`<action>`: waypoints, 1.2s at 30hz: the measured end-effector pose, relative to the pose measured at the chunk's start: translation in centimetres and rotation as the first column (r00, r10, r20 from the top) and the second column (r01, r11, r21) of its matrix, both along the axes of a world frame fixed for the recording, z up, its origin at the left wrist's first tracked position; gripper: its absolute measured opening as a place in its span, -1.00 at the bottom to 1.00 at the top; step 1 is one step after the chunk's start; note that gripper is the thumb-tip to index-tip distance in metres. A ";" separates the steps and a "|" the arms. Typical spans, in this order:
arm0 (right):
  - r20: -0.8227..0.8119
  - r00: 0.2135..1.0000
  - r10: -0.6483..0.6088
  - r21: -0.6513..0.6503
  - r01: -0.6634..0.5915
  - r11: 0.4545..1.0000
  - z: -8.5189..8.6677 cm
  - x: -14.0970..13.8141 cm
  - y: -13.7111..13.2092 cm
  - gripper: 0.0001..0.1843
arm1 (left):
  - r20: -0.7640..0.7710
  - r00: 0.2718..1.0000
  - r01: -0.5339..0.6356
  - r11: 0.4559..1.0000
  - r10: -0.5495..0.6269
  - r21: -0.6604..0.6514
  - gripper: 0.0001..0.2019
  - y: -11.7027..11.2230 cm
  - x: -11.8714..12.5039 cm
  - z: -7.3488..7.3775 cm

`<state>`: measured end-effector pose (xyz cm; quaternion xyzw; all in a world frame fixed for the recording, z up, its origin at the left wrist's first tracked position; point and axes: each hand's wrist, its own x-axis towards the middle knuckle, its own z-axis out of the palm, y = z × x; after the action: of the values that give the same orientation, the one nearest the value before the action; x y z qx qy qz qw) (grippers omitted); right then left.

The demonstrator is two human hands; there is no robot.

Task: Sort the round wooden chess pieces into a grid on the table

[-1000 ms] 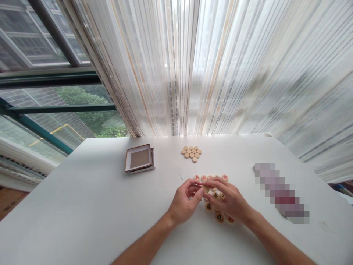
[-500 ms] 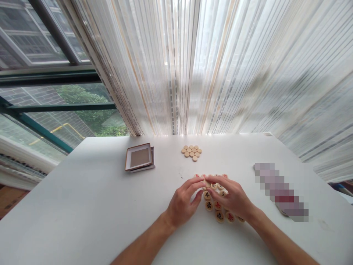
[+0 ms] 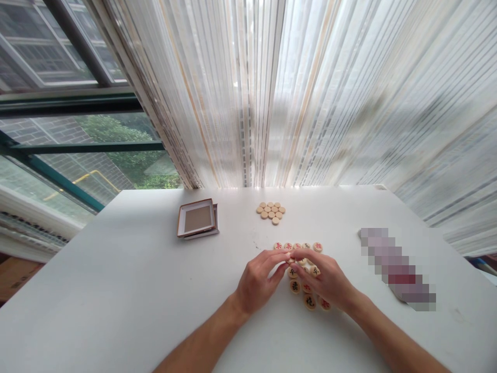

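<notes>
Several round wooden chess pieces (image 3: 309,300) with red and black characters lie face up on the white table (image 3: 128,290). My left hand (image 3: 259,280) and my right hand (image 3: 325,280) meet fingertip to fingertip just above this cluster. Both pinch together around a small piece between them, which the fingers mostly hide. A row of pieces (image 3: 317,246) with red characters lies just beyond my fingers. Farther back sits a tight group of blank, face-down pieces (image 3: 271,212).
An open shallow cardboard box with its lid (image 3: 197,220) lies at the back left of the table. A blurred-out oblong object (image 3: 396,269) rests to the right. Striped sheer curtains hang behind the table, with a window at the left.
My hands stay together over the cluster and shift slightly. The fingertips close tighter around the piece between them. The view has tipped a little.
</notes>
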<state>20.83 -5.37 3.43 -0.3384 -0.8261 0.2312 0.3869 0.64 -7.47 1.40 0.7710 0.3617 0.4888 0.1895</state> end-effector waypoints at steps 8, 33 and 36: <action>0.014 0.999 -0.036 -0.014 0.037 0.999 0.1 0.1 -0.3 -0.86 | -0.005 1.000 -0.020 1.000 0.019 -0.016 -0.74 -0.2 0.1 0.1; -0.029 0.999 -0.024 -0.037 0.023 0.999 -0.1 0.0 -0.4 -0.83 | 0.058 0.998 0.013 1.000 -0.014 0.007 -0.65 -0.1 0.5 -0.3; -0.042 0.999 -0.021 -0.067 0.018 0.998 -0.1 0.0 -0.5 -0.81 | 0.047 0.999 0.005 1.000 -0.005 0.000 -0.65 -0.1 0.5 -0.4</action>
<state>20.84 -5.87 3.36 -0.3543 -0.8061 0.2620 0.3950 1.14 -7.55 0.97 0.7602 0.3551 0.5062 0.1994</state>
